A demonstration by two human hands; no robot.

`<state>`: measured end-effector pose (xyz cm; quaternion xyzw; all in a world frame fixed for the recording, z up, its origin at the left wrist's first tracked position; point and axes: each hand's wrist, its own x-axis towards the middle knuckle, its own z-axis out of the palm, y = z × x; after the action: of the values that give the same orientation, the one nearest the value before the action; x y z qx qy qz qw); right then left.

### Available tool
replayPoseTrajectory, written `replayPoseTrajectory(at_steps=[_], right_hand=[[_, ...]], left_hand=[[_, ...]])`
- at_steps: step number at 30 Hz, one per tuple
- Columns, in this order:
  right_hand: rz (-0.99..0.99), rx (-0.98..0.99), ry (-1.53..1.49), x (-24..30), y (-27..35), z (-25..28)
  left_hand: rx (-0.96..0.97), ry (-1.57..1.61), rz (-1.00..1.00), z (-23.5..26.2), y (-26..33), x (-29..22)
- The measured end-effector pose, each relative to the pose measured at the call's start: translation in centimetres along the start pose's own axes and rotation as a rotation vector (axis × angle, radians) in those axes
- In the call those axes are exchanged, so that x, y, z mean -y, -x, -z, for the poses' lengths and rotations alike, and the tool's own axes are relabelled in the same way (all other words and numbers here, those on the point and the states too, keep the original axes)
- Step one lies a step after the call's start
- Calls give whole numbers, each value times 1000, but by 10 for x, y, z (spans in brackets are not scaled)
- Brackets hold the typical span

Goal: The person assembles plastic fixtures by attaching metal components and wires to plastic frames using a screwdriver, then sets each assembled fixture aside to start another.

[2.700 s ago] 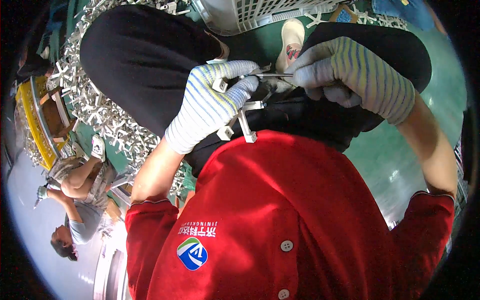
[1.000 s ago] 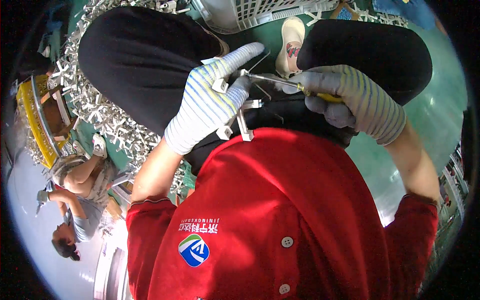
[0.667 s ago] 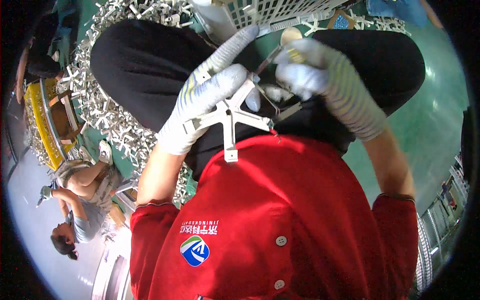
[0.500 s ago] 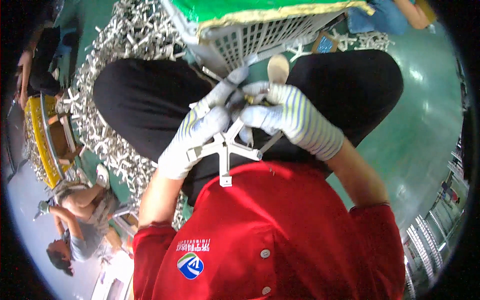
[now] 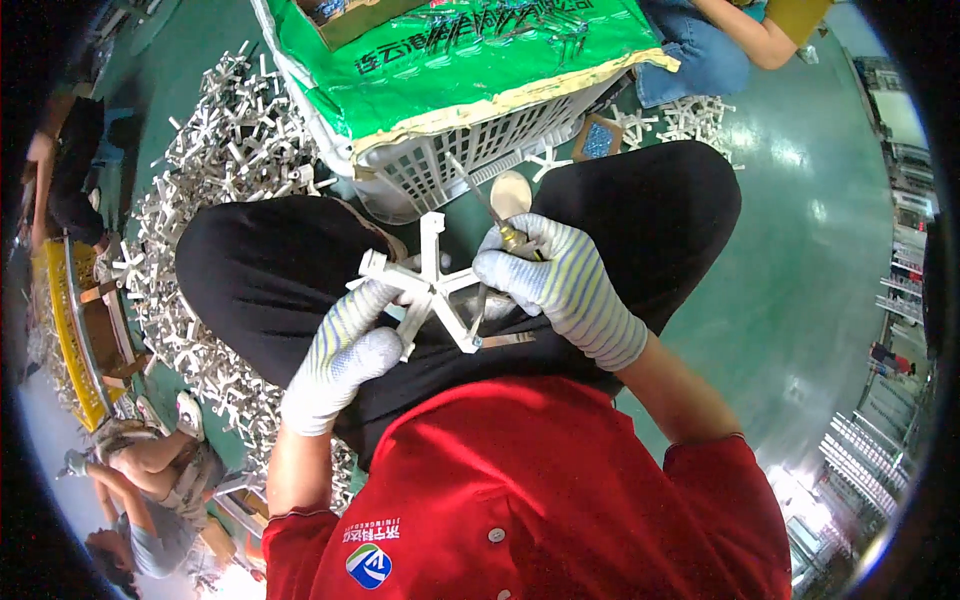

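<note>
My left hand (image 5: 345, 360), in a striped knit glove, grips a white five-armed star-shaped bracket (image 5: 430, 288) by its left arms, above my lap. My right hand (image 5: 570, 285), gloved alike, is closed round a slender metal tool (image 5: 511, 236) with a brass-coloured collar. The tool's thin shaft points up and to the left, away from me. Another thin metal piece runs below the right hand to the bracket's lower right arm; I cannot tell whether it belongs to the tool. A flat strip (image 5: 508, 340) lies by that arm's end.
A white plastic basket (image 5: 400, 185) covered with a green sack (image 5: 480, 75) stands ahead, bearing a cardboard box (image 5: 360, 18). Heaped white brackets (image 5: 215, 300) cover the floor at left. A small box of blue pieces (image 5: 598, 138) lies beyond my right knee. Other people sit left and far right.
The bracket has turned and shifted away from my body, held now by the left hand alone. My hands have moved apart, and the tool's shaft has come into sight in the right one.
</note>
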<state>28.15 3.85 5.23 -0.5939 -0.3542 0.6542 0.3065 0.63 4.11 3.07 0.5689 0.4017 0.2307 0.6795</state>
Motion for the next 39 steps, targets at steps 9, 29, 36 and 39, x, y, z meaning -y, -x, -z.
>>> replayPoseTrajectory(at_steps=[9,29,36,39], right_hand=[[640,-93,520,17,-43,31],[431,-571,1556,94,-191,109],[516,-515,1472,88,-185,113],[515,-428,1362,90,-175,114]], left_hand=[[-224,178,128,-13,-24,-5],[-124,89,100,-11,-39,23],[-120,108,87,-11,-39,21],[-97,3,92,-10,-39,23]])
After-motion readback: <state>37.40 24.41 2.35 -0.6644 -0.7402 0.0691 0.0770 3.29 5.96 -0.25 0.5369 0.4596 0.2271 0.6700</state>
